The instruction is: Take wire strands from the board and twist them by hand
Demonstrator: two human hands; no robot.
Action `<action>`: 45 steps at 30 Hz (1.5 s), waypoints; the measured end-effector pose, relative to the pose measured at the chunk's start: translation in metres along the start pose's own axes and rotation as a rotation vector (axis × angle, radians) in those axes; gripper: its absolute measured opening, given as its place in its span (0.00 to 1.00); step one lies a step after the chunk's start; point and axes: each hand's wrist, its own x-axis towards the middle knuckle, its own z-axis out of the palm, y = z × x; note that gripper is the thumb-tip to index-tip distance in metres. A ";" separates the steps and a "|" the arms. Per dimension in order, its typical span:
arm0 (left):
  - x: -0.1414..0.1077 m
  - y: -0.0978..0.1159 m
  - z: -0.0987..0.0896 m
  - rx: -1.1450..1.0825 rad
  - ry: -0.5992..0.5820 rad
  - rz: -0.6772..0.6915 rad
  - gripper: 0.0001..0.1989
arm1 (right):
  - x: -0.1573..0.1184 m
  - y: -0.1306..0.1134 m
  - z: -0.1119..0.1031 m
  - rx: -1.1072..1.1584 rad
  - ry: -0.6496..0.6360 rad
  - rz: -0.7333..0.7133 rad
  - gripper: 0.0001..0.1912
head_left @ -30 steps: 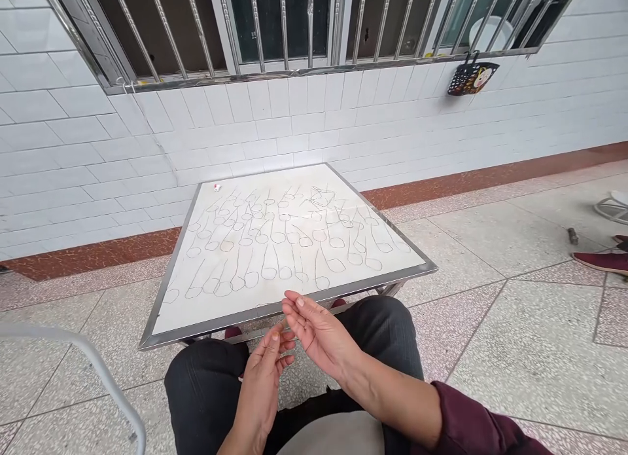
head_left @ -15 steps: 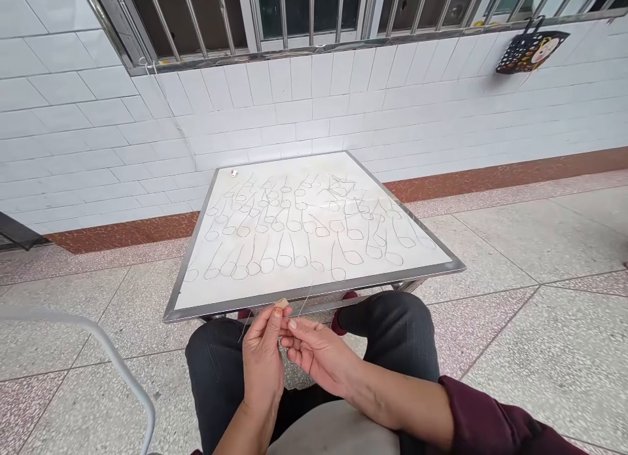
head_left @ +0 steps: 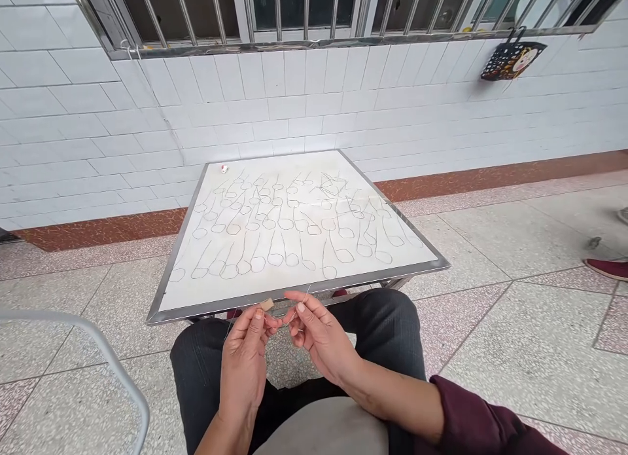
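Observation:
My left hand (head_left: 244, 353) is closed in a pinch on a small tan block (head_left: 266, 304), which pokes out past the thumb. A thin pale strand also trails beside its fingers on the left. Close by, my right hand (head_left: 326, 340) pinches a thin wire (head_left: 307, 290) between thumb and fingers, with the index finger stretched forward. The wire's tip points up toward the table edge; its course between the two hands is too fine to follow. Both hands are above my lap, in front of the white table (head_left: 196, 298). Many loose wire loops (head_left: 330, 272) with straight tails lie on it in rows.
A metal rim (head_left: 299, 291) edges the table, with a small white-and-red item (head_left: 224, 169) at its far left corner. A grey curved tube (head_left: 110, 357) stands at left. Behind are a tiled wall and a hanging bag (head_left: 513, 59). A person's shoe (head_left: 608, 269) shows at right.
My hands have drawn slightly apart, and my right index finger has stretched out along the wire. The view has turned a little to the right, bringing a person's shoe into sight.

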 end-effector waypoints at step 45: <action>-0.004 0.017 -0.011 0.581 -0.341 -0.306 0.19 | -0.007 -0.006 -0.043 -1.522 -0.353 -0.626 0.31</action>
